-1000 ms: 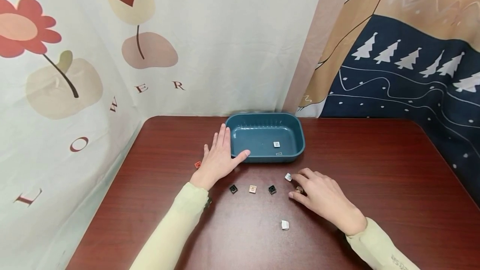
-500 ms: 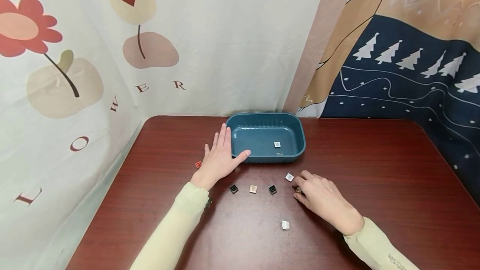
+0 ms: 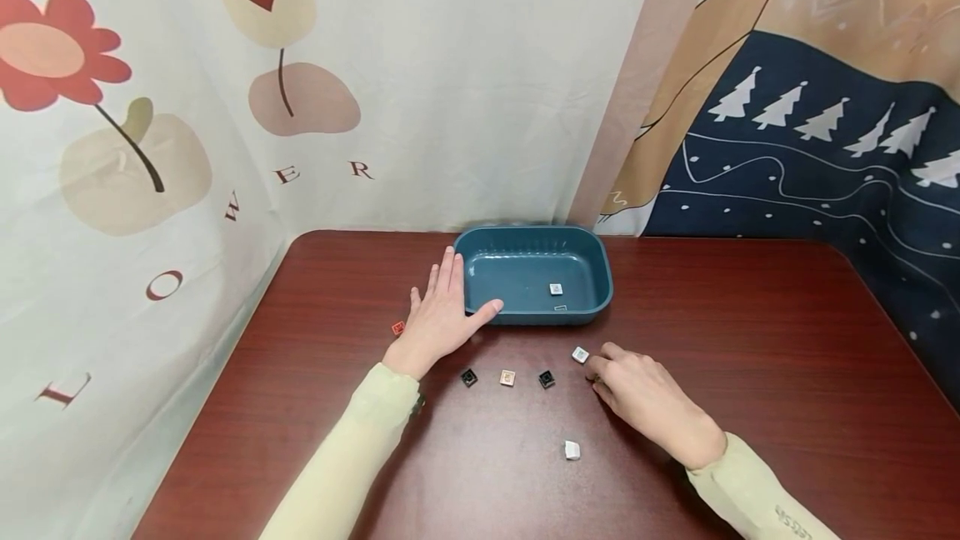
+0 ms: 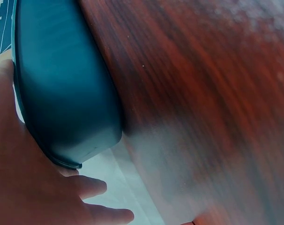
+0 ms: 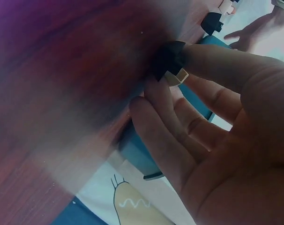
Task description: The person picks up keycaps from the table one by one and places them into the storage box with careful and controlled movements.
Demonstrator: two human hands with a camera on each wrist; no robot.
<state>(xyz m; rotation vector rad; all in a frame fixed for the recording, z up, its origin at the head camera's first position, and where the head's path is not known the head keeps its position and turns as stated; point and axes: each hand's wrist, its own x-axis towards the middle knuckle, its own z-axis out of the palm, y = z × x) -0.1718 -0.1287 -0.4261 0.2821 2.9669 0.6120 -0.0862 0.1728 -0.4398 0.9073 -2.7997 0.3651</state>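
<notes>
My left hand (image 3: 433, 325) rests along the left side of a blue tray (image 3: 534, 319), fingers straight against its side and thumb over the front rim. In the left wrist view the tray (image 4: 67, 84) stands beside that hand. My right hand (image 3: 637, 390) is low over the table at the right. Its thumb and fingertips pinch a small keycap (image 5: 168, 61), dark with a tan edge, in the right wrist view; the fingers hide it from the head view. Just left of those fingers lies a white keycap (image 3: 580, 355).
A black keycap (image 3: 546, 379), a tan keycap (image 3: 507, 377) and another black keycap (image 3: 468, 377) lie in a row. Nearer lies a white keycap (image 3: 572, 450). A red keycap (image 3: 398, 327) is left of the left hand. Inside the tray is a white keycap (image 3: 556, 289).
My right hand's fingers have drawn together around the keycap beneath them, which no longer shows in the head view. The left hand stays on the tray.
</notes>
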